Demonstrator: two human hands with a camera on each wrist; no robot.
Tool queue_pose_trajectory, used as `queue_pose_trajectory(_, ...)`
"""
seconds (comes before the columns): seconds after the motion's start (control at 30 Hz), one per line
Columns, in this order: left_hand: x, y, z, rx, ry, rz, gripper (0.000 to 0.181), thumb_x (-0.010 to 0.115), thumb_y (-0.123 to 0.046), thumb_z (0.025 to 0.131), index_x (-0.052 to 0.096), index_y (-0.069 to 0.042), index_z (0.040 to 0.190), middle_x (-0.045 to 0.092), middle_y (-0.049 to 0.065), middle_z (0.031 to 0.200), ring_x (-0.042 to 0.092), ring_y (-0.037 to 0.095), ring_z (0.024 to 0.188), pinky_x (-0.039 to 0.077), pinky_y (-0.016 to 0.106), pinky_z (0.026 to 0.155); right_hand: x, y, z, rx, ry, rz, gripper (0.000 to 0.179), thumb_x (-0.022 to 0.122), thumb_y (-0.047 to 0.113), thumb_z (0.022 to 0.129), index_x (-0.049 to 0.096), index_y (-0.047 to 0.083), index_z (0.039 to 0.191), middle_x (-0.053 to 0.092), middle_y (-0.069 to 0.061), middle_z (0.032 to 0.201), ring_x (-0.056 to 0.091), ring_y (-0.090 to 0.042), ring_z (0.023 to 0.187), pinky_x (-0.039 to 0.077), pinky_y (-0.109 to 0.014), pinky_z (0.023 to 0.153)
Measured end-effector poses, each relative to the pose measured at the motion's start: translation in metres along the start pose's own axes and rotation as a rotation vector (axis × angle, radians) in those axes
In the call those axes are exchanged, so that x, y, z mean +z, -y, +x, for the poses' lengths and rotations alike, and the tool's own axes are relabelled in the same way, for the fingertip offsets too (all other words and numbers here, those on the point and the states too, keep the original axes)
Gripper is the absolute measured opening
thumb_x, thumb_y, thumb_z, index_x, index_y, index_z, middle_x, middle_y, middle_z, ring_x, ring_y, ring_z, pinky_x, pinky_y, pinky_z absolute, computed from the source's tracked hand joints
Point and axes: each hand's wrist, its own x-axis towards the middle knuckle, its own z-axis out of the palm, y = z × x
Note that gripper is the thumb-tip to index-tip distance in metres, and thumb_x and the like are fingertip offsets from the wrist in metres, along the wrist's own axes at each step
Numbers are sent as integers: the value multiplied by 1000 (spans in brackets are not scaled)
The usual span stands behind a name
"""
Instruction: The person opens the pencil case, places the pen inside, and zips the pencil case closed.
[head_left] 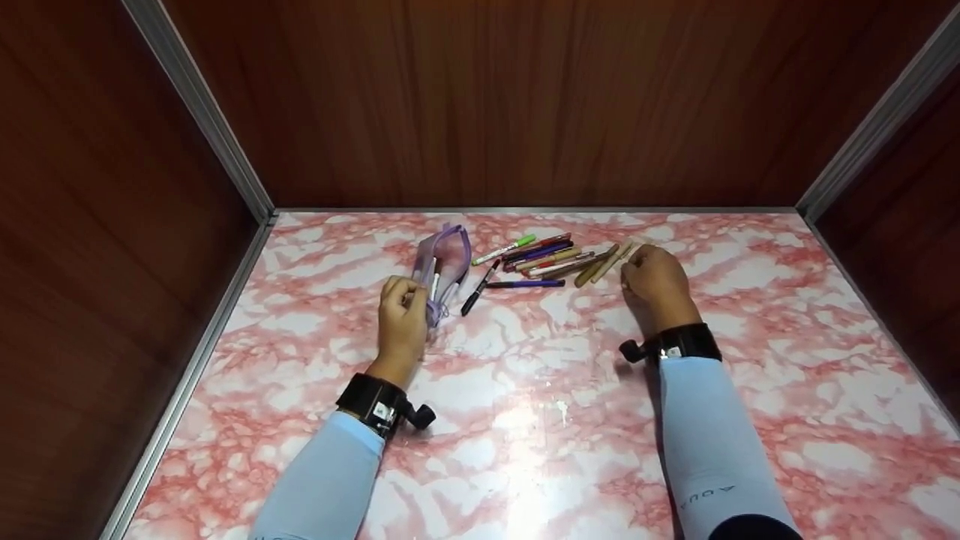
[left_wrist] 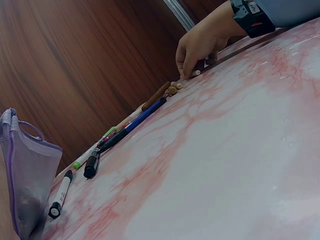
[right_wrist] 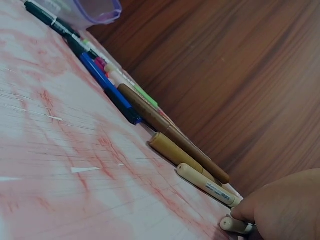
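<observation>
My left hand (head_left: 403, 311) grips the near side of a purple mesh pencil pouch (head_left: 466, 251), which stands with its mouth gaping. A white marker (head_left: 436, 277) shows inside the pouch. At the right end of a row of pens, my right hand (head_left: 656, 279) pinches a beige marker (right_wrist: 232, 224) low over the table. Beside those fingers lies another beige marker (right_wrist: 205, 184), then a mustard marker (right_wrist: 175, 150) and a brown one (right_wrist: 165, 127). The right palm hides much of the pinched marker.
Between the hands lie a black pen with a red end (head_left: 480, 288), a blue pen (head_left: 529, 283), a green-capped marker (head_left: 506, 248) and several others in a pile. The marbled table (head_left: 525, 420) meets a wooden back wall (head_left: 525, 105) and side walls.
</observation>
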Motion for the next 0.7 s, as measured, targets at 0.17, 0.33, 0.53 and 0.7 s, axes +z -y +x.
queue_pose_trajectory(0.17,1,2,1,36,-21,40,14,65,-4,105,69,3,93,59,9,108,58,16,91,52,22,77,-1,-1,-1,8,-20,-3,22,57,23,113,67,5,104,71,-19,96,67,-39,90,54,-54,88)
queue_pose_trajectory(0.33,-1,2,1,36,-21,59,14,66,-4,104,69,2,93,60,11,109,57,17,94,52,22,81,0,0,-1,1,-49,-5,18,56,18,109,67,6,101,72,-18,94,67,-39,90,53,-51,84)
queue_pose_trajectory(0.53,-1,2,1,54,-23,73,13,67,-3,103,70,3,93,61,13,108,56,17,98,50,23,85,0,-1,-1,16,-57,17,23,53,20,112,68,2,111,74,-23,106,69,-44,101,55,-59,93)
queue_pose_trajectory(0.7,-1,2,1,38,-18,64,12,66,-4,104,71,3,95,60,10,109,57,17,95,52,23,83,-1,-2,0,28,-62,51,34,51,21,113,71,-2,129,75,-29,125,69,-49,118,54,-65,110)
